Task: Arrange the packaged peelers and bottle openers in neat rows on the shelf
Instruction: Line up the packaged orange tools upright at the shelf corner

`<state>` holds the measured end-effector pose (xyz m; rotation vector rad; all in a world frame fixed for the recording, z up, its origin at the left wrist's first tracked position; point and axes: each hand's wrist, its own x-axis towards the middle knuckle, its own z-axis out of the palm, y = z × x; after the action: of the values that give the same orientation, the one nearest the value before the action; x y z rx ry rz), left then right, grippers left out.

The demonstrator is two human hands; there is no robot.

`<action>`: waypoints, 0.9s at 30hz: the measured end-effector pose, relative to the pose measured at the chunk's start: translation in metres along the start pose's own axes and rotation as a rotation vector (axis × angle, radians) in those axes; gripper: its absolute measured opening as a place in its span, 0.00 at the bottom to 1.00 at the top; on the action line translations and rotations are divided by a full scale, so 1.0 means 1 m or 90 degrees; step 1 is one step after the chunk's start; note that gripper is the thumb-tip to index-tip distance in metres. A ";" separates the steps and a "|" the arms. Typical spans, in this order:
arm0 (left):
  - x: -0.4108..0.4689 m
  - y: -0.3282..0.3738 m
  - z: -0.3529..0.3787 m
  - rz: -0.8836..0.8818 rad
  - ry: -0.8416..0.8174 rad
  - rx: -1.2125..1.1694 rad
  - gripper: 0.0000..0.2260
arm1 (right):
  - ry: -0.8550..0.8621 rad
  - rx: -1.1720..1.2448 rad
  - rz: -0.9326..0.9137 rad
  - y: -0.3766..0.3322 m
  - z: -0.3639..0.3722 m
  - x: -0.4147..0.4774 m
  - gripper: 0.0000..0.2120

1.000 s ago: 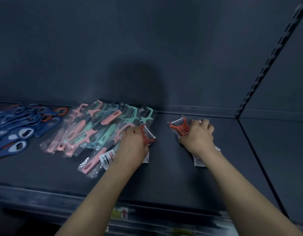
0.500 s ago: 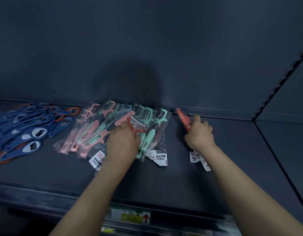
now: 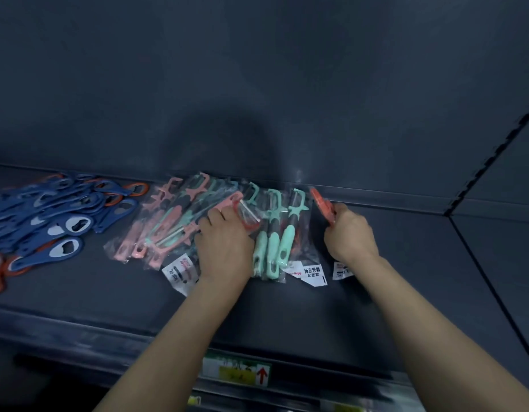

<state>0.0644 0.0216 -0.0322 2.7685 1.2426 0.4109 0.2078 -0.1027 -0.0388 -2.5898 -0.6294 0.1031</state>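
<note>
Closing on the pile since half a second ago, the right hand (image 3: 351,236) has brought its pack up until its white label (image 3: 342,270) sits just beside the mint peelers (image 3: 275,242); earlier a clear gap lay between them.

Behind everything stands the dark back wall (image 3: 257,84), with a slotted upright (image 3: 489,162) at the right. Bare shelf (image 3: 406,307) stretches right of the hands to that upright and forward to the front lip. Blue bottle openers (image 3: 64,221), a few orange, lie heaped loosely at far left. Pink and mint peelers (image 3: 174,224) overlap in bags at the middle, slanting; the mint ones run straighter, heads touching the back wall.

Resting on the pile, the left hand (image 3: 224,248) has its fingers curled round a red peeler (image 3: 245,215). Right fingers are clamped on a second red peeler (image 3: 324,206), held on edge near the wall.

One bag label (image 3: 312,276) reads "Magic" upside down, beside characters too small to read. A price tag (image 3: 236,374) on the lip shows a red arrow.
</note>
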 end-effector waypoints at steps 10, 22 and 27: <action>-0.001 0.045 0.015 0.228 -0.074 -0.129 0.16 | -0.007 0.030 -0.013 0.016 -0.013 -0.006 0.13; 0.004 0.040 0.002 0.036 0.050 -0.228 0.16 | 0.013 0.064 0.037 0.041 -0.026 -0.010 0.18; -0.006 0.069 0.008 0.132 -0.072 -0.214 0.15 | 0.062 0.011 0.024 0.054 -0.024 -0.014 0.23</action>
<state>0.1123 -0.0287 -0.0285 2.5930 0.7817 0.4257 0.2221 -0.1620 -0.0433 -2.5732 -0.5423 -0.0057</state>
